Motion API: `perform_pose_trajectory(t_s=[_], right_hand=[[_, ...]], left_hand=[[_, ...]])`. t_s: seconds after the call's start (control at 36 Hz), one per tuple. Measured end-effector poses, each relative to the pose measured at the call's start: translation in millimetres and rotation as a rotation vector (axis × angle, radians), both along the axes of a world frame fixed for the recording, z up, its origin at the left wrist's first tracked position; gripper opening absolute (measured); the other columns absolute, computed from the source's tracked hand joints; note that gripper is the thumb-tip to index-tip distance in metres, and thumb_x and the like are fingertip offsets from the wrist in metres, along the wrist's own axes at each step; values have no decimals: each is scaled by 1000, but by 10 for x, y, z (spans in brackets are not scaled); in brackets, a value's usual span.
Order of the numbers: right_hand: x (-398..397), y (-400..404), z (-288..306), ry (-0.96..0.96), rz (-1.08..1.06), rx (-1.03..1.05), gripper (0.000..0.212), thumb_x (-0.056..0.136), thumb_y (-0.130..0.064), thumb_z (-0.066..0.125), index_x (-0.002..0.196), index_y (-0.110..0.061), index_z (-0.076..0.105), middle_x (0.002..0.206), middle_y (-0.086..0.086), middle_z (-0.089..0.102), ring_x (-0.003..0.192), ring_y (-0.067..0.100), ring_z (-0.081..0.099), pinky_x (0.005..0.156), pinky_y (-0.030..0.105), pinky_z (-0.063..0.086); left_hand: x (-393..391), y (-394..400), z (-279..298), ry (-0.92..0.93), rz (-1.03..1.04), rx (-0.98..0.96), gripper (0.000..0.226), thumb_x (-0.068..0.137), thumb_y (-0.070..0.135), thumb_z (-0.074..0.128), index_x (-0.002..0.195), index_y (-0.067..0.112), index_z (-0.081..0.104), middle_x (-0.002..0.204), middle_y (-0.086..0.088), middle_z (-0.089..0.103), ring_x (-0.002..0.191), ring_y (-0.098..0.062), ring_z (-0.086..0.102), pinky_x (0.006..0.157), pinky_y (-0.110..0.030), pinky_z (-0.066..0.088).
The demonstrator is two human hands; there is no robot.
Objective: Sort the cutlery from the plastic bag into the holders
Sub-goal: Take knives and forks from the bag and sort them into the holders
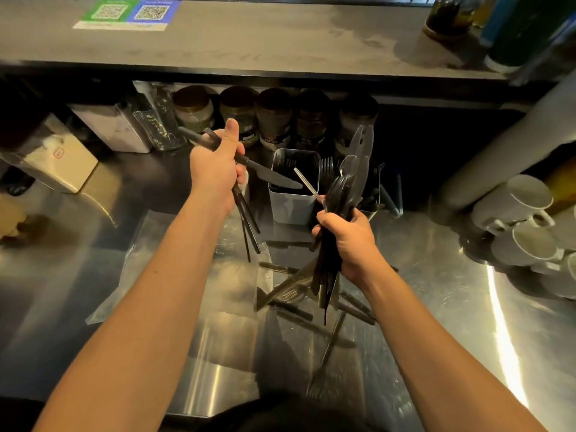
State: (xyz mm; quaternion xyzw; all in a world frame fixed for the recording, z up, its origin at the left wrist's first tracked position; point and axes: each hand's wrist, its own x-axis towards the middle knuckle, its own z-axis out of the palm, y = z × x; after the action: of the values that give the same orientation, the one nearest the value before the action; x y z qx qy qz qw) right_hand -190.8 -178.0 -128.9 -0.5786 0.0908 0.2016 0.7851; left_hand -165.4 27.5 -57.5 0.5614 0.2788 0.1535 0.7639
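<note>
Left hand (218, 169) gripping a dark knife (268, 173); right hand (349, 241) clutching a cutlery bundle (339, 194), possibly forks, before white holders (293, 201) on tabletop (436, 291).

Counter (436, 275) glossy scuffed steel; bag (174, 244) clear plastic; cutlery (339, 194) matt black.

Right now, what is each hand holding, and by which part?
The left hand grips a black knife and other pieces by their handles. The right hand grips a bundle of cutlery around mid-length.

Steel counter (420, 275) with plastic bag (174, 260), holders (291, 201), loose cutlery (293, 310), mugs (517, 213).
</note>
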Motion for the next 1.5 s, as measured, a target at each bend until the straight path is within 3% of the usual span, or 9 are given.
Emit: perform_pose_trajectory(t_s=[0.33, 0.44, 0.58, 0.75, 0.89, 1.0, 1.11, 1.22, 1.5], right_hand=[[-30, -267, -49, 29, -146, -42, 16, 92, -1, 62, 103, -13, 62, 64, 4, 61, 60, 17, 60, 54, 31, 52], [23, -439, -80, 41, -223, -50, 14, 91, 0, 62, 99, -12, 62, 65, 7, 58, 60, 19, 58, 51, 28, 50], [112, -684, -126, 60, -281, -78, 11, 89, 0, 63, 96, -8, 60, 68, 13, 58, 57, 23, 57, 49, 28, 50], [198, -897, -176, 58, -287, -85, 12, 91, -2, 63, 90, -13, 59, 72, 12, 59, 66, 24, 59, 64, 37, 52], [242, -947, -211, 71, -290, -64, 13, 90, -2, 63, 93, -15, 61, 72, 10, 58, 65, 22, 59, 61, 35, 52], [252, -935, -213, 84, -285, -72, 13, 90, -2, 63, 91, -15, 60, 72, 7, 58, 64, 19, 58, 58, 32, 52], [244, -904, -203, 88, -270, -61, 11, 90, -3, 63, 90, -13, 58, 69, 8, 58, 62, 20, 58, 61, 36, 51], [227, -859, -188, 74, -264, -69, 10, 90, -4, 64, 93, -13, 59, 68, 7, 59, 61, 20, 59, 57, 33, 50], [148, -737, -19, 19, -256, -66, 11, 92, -5, 64, 94, -14, 58, 73, 10, 59, 67, 20, 60, 63, 36, 53]], left_hand=[[381, -491, -140, 45, -102, 140, 18, 96, 6, 49, 86, 20, 42, 68, 1, 40, 49, -9, 33, 42, -23, 24], [576, -859, -200, 63, -215, 281, 17, 96, 8, 50, 91, 23, 45, 77, -2, 49, 51, -10, 43, 44, -22, 35], [821, -1174, -328, 37, -314, 538, 11, 95, 19, 60, 101, 19, 50, 84, 2, 54, 72, -11, 52, 67, -27, 49], [989, -1328, -501, 92, -498, 707, 38, 86, 37, 76, 106, 17, 50, 76, 7, 52, 62, -7, 50, 61, -23, 47], [1015, -1312, -484, 157, -583, 801, 62, 77, 46, 82, 120, 19, 46, 89, 7, 52, 74, -4, 51, 64, -17, 43], [1027, -1258, -407, 125, -497, 695, 56, 83, 54, 73, 120, 21, 48, 90, 5, 55, 75, -4, 52, 68, -20, 43], [987, -1107, -259, -13, -485, 161, 27, 95, 38, 55, 105, 15, 44, 75, 4, 49, 52, -8, 34, 44, -22, 27], [899, -944, -167, -91, -513, -295, 18, 100, 15, 33, 113, 12, 46, 75, 1, 48, 55, -9, 35, 46, -21, 29], [666, -820, -71, -165, -573, -430, 20, 106, 15, 39, 120, 15, 53, 89, 1, 63, 66, -8, 51, 59, -21, 44]])
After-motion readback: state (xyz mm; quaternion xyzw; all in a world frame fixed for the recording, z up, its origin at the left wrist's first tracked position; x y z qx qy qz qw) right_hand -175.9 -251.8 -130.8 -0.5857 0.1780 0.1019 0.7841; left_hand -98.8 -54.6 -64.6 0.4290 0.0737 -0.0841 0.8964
